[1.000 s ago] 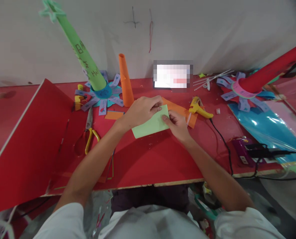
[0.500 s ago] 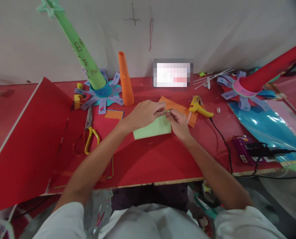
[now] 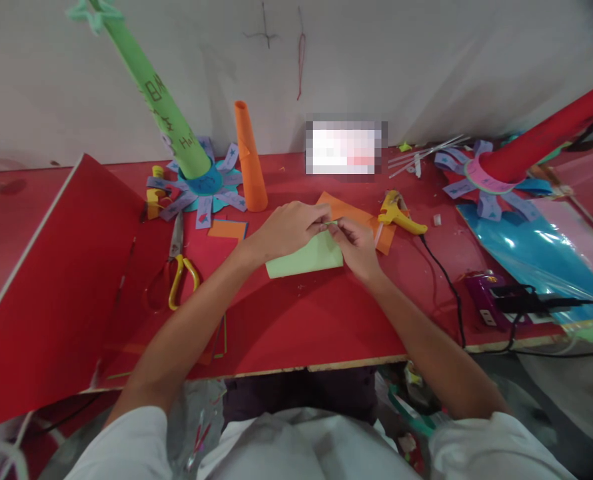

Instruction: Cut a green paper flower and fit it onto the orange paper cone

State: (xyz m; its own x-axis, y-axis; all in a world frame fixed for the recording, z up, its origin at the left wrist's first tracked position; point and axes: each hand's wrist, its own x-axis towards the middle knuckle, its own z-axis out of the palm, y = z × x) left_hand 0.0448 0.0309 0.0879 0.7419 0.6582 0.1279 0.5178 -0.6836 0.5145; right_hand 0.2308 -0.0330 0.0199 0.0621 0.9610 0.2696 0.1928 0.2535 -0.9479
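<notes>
A light green piece of paper (image 3: 309, 259) lies low over the red table in front of me, its long near edge rounded as if folded or rolled. My left hand (image 3: 294, 230) grips its far edge, thumb and fingers pinched together. Close beside it, my right hand (image 3: 354, 243) pinches the same paper at its far right corner. The fingertips of both hands nearly meet there and hide that part of the edge. Behind the hands lies an orange sheet of paper (image 3: 344, 208), partly covered.
Yellow-handled scissors (image 3: 181, 270) lie left, near a raised red board (image 3: 61, 293). An orange paper cone (image 3: 251, 160) and a green paper tower (image 3: 161, 100) stand behind. At right are a yellow glue gun (image 3: 399, 217) with a cord, a purple box (image 3: 486, 300) and a red tower (image 3: 551, 137).
Both hands keep their pinch on the green paper, with only a tiny shift of the fingers. The whole view has tilted very slightly.
</notes>
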